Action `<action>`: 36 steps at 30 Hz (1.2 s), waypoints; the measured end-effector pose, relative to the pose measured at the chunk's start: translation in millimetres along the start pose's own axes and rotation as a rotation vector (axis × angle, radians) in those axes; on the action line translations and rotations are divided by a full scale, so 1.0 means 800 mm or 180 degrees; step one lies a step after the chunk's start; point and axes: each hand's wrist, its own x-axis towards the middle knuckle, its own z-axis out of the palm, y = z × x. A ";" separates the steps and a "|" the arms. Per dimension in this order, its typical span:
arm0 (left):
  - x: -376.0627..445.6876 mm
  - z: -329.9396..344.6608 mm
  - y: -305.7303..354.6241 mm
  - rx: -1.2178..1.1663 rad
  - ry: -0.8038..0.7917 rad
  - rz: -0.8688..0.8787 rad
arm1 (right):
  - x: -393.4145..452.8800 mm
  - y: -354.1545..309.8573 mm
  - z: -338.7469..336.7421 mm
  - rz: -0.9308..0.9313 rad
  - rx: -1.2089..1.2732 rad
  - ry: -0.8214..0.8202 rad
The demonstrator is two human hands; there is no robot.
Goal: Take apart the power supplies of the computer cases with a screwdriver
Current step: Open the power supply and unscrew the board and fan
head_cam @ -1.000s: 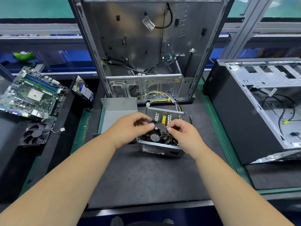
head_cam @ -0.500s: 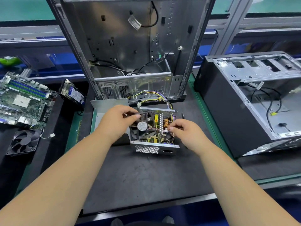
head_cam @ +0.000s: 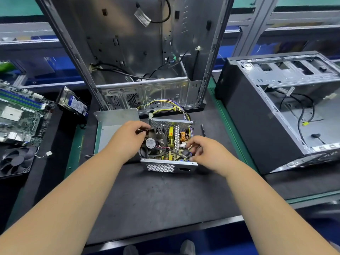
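2 hands flank the open power supply; left grip pinches its fan.

Your left hand and right hand are both bare, no gloves, rings or watch on either. Your forearms are uncovered right to the frame's lower edge, with no sleeve showing.

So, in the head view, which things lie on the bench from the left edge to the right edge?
Motherboard → hard drive → removed metal cover → open power supply → screwdriver → black computer case lying on its side.
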 end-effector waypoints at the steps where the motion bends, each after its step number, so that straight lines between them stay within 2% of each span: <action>1: -0.002 0.001 0.000 -0.0039 0.0046 -0.0013 | 0.002 0.001 0.001 -0.0019 -0.0045 -0.0037; 3: -0.008 0.003 0.005 -0.0146 0.0231 0.0094 | 0.007 0.004 0.005 -0.0055 -0.0138 -0.0085; 5: -0.016 0.008 0.018 -0.0118 0.0381 0.0464 | 0.012 0.007 0.009 -0.0094 -0.0218 -0.0047; 8: -0.023 0.029 0.041 0.0289 0.0297 0.1165 | 0.017 0.010 0.012 -0.0154 -0.0331 0.0028; 10: -0.025 0.047 0.052 0.0613 0.0146 0.1369 | 0.018 0.009 0.011 -0.0212 -0.0394 0.0007; 13: -0.022 0.064 0.051 0.1062 0.0178 0.1398 | 0.018 0.008 0.011 -0.0163 -0.0174 -0.0010; 19: -0.013 0.068 0.045 0.0971 0.0145 0.1373 | 0.016 0.018 0.003 0.0220 0.0626 -0.0418; 25: -0.015 0.066 0.045 0.1109 0.0204 0.1485 | 0.026 0.016 0.007 0.0214 0.0397 -0.0247; 30: -0.017 0.064 0.049 0.0936 0.0176 0.1453 | 0.028 0.019 0.008 0.0191 0.0292 -0.0177; 36: -0.017 0.062 0.049 0.0907 0.0063 0.1395 | 0.023 0.026 0.009 0.0071 0.0396 -0.0547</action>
